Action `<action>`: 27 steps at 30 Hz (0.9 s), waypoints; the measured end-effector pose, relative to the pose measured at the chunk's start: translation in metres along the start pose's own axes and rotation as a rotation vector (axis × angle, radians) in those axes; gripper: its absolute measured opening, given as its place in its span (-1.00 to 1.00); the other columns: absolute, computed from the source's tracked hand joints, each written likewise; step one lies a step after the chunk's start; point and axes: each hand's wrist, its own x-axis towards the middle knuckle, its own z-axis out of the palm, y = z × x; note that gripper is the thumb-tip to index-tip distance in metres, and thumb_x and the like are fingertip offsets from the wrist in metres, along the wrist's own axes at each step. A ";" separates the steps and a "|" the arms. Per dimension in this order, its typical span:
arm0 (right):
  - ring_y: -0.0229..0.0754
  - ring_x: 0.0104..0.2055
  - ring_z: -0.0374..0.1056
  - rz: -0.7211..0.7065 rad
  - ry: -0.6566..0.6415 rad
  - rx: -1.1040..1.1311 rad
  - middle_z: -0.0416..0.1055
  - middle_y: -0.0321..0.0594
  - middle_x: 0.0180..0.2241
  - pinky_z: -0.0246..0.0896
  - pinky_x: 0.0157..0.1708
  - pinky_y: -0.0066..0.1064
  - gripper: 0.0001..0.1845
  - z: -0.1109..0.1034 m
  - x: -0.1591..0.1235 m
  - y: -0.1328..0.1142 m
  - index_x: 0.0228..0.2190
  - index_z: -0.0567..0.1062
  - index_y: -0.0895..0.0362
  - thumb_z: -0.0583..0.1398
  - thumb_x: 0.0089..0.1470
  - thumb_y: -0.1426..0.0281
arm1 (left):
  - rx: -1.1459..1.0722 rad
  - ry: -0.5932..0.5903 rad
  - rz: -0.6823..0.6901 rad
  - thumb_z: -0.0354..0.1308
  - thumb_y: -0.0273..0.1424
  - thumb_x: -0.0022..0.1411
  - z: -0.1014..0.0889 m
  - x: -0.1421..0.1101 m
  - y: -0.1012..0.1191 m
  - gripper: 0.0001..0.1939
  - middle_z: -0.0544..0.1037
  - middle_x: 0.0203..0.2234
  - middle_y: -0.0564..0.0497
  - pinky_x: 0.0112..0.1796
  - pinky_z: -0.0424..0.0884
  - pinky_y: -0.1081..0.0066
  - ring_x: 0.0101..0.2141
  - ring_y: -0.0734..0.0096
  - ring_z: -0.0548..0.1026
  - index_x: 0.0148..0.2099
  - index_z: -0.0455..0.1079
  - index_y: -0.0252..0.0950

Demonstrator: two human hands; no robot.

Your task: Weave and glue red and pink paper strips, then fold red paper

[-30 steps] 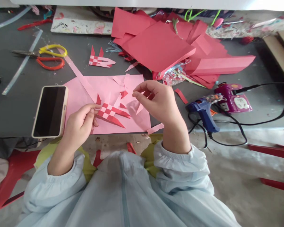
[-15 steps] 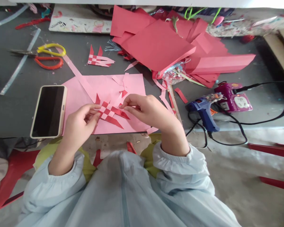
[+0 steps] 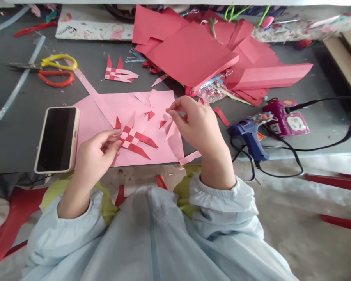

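Observation:
My left hand point(image 3: 98, 150) pinches the left edge of a woven paper fish point(image 3: 130, 137), checkered in red and pale pink with pointed red strips at its ends. The fish is over a pink paper sheet point(image 3: 102, 102). Farther right, my right hand point(image 3: 193, 121) has thumb and forefinger pressed together above the sheet's right side. What lies between those fingertips is too small to make out. Pink paper scraps point(image 3: 171, 128) with a red bit beside them lie just under the right fingers. More cut scraps point(image 3: 149, 114) rest between the two hands.
A second woven fish point(image 3: 119, 73) lies beyond the sheet. Scissors point(image 3: 57, 70) and a phone point(image 3: 57, 139) are at the left. Red paper point(image 3: 193, 50) is piled at the back. A blue glue gun point(image 3: 253, 136) with looping cords lies right, by a purple power socket point(image 3: 288, 119).
My right hand has moved right and away from the woven fish, staying pinched. My left hand still holds the fish in nearly the same place. The view has shifted slightly.

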 end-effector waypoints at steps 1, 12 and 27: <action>-0.20 -0.41 0.37 -0.002 0.010 0.039 0.59 -0.17 -0.27 0.14 -0.37 -0.34 -0.93 -0.001 0.000 -0.001 -0.32 0.43 0.08 0.15 0.14 0.47 | -0.024 0.007 -0.005 0.22 -0.23 0.23 0.001 0.000 0.001 -0.65 0.66 -0.28 0.02 -0.28 0.61 0.38 -0.38 0.42 0.62 0.04 0.52 -0.20; -0.22 -0.41 0.37 0.014 0.213 0.295 0.53 -0.17 -0.29 0.26 -0.40 -0.30 -0.73 0.001 0.000 0.005 -0.12 0.44 0.02 0.05 0.32 0.16 | 0.071 0.424 0.460 0.27 -0.41 0.24 0.000 -0.009 0.007 -0.87 0.70 -0.25 0.05 -0.21 0.65 0.29 -0.24 0.31 0.67 -0.15 0.59 -0.17; -0.33 -0.49 0.35 -0.126 -0.334 0.402 0.59 -0.26 -0.44 0.07 -0.43 -0.42 -0.97 -0.013 -0.005 -0.008 -0.32 0.40 0.12 0.15 0.19 0.43 | 0.504 0.002 0.669 0.10 -0.46 0.26 -0.006 0.000 0.000 -0.75 0.69 -0.17 0.04 -0.15 0.62 0.22 -0.18 0.25 0.67 -0.23 0.60 -0.10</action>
